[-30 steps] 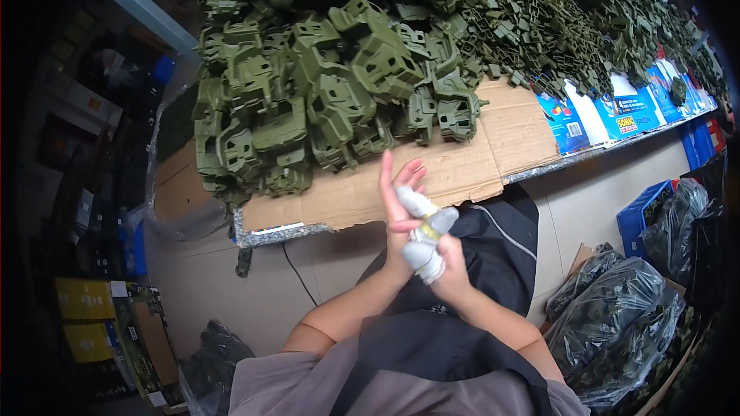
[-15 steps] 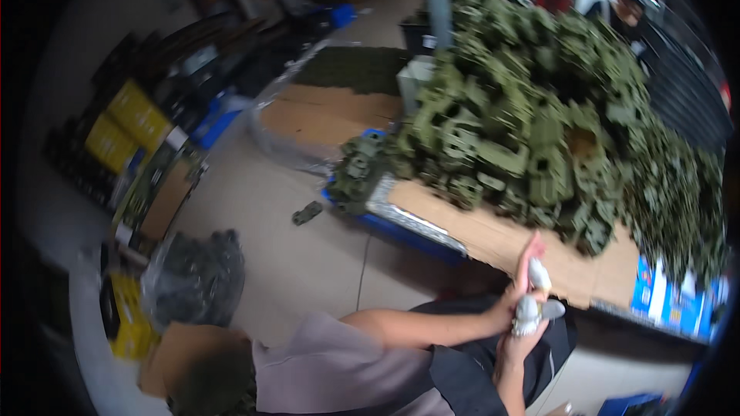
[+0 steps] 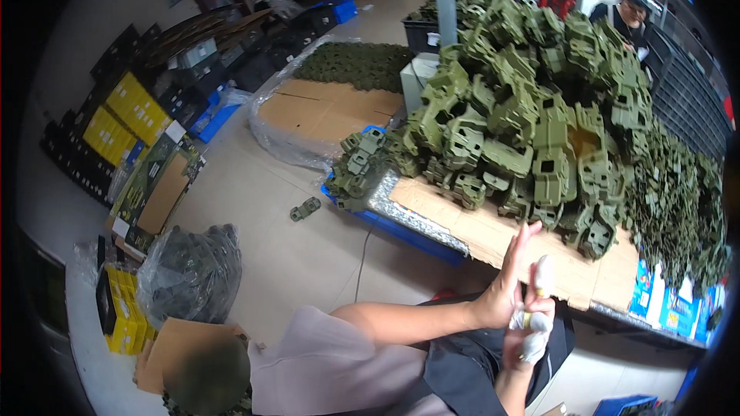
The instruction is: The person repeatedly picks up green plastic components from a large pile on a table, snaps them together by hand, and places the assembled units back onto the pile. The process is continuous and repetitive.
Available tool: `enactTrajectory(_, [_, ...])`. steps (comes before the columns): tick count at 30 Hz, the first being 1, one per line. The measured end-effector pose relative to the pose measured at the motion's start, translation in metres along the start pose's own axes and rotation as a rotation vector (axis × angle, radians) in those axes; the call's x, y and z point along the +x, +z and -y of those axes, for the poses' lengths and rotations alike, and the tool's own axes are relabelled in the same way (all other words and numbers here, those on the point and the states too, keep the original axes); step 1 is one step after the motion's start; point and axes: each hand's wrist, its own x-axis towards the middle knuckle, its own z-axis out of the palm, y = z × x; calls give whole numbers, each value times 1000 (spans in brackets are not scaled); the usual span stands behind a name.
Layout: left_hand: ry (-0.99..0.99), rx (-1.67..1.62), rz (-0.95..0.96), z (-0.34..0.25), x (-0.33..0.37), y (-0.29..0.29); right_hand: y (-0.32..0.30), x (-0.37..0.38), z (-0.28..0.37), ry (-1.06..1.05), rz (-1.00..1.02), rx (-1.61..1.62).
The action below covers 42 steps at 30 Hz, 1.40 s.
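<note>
Both hands are together in front of me, by the near edge of the heaped table. My left hand (image 3: 499, 296) is bare, its palm turned toward the other hand and its fingers stretched up. Against that palm sits my right hand (image 3: 532, 333), with white coverings on several fingers. One covered finger points up and the others are partly bent; no object shows between the hands. Just beyond them lies a cardboard sheet (image 3: 509, 244) on the table. A large heap of green molded plastic shells (image 3: 553, 162) rises from it.
Smaller green parts (image 3: 674, 204) are piled at the right. A blue crate edge (image 3: 401, 237) borders the table. On the floor lie one loose green part (image 3: 305, 209), a clear plastic bag (image 3: 193, 273) and yellow boxes (image 3: 127, 312). A person (image 3: 626, 11) is behind the heap.
The view has steadied. My left hand's fingers have risen and spread beside the right hand, and the right hand has turned, its covered fingers now nearer the left palm.
</note>
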Motion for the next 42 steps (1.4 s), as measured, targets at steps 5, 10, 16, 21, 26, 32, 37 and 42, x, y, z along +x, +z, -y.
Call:
enactTrajectory(5, [-512,-611,-39,6,-19,18,5,3,-5,138,-70,-275])
enactTrajectory(10, [-252,-210,-88,-7,11,12,1,34,20,-210,285,-587])
enactTrajectory(16, [-463,-369,-17,11,12,-7,-83,105,84,-272,-438,-1157])
enactTrajectory(21, [-387,-221,332,10,14,12,-142,136,56,-75,-521,-1006])
enactTrajectory(26, [-519,-379,466,26,40,29,-151,101,77,-493,-621,-1050])
enactTrajectory(32, [-1241,-1432,876,73,54,43,-136,12,136,-576,-242,-987])
enactTrajectory(37, [-1202,-1141,1204,43,28,54,-123,-22,135,-455,-51,-1137])
enactTrajectory(42, [-952,-623,722,10,-31,47,-130,-50,89,-257,-392,-776])
